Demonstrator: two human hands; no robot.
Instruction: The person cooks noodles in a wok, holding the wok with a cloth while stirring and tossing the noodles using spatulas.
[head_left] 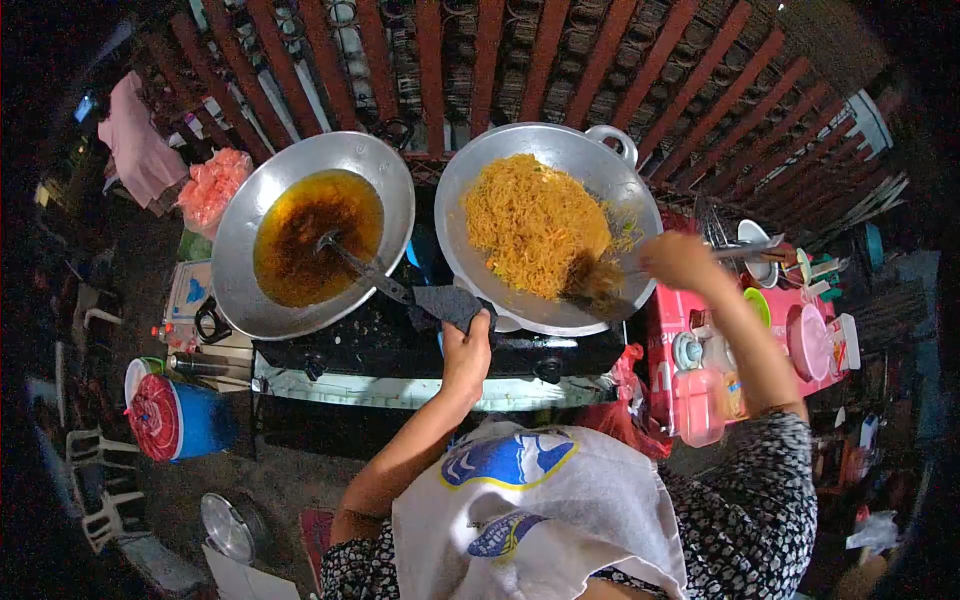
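Note:
A large metal wok [640,205] holds a heap of orange-brown noodles [530,225]. My right hand [680,265] is closed round the handle of a metal spatula at the wok's right rim; the spatula's blade is blurred among the noodles' lower right edge. With a dark grey cloth [450,305] bunched in it, my left hand [467,345] is at the wok's lower left rim, by its handle. To the left, a second wok [235,240] contains dark oil [320,235], and a ladle [350,258] rests in it with its handle reaching to the cloth.
Both woks stand on a black stove [420,352]. On the right, a pink table [665,340] carries bowls, containers and utensils. A blue bucket [205,420] and plastic chairs [100,480] are at the left. Red-brown slats [430,80] rise behind the stove.

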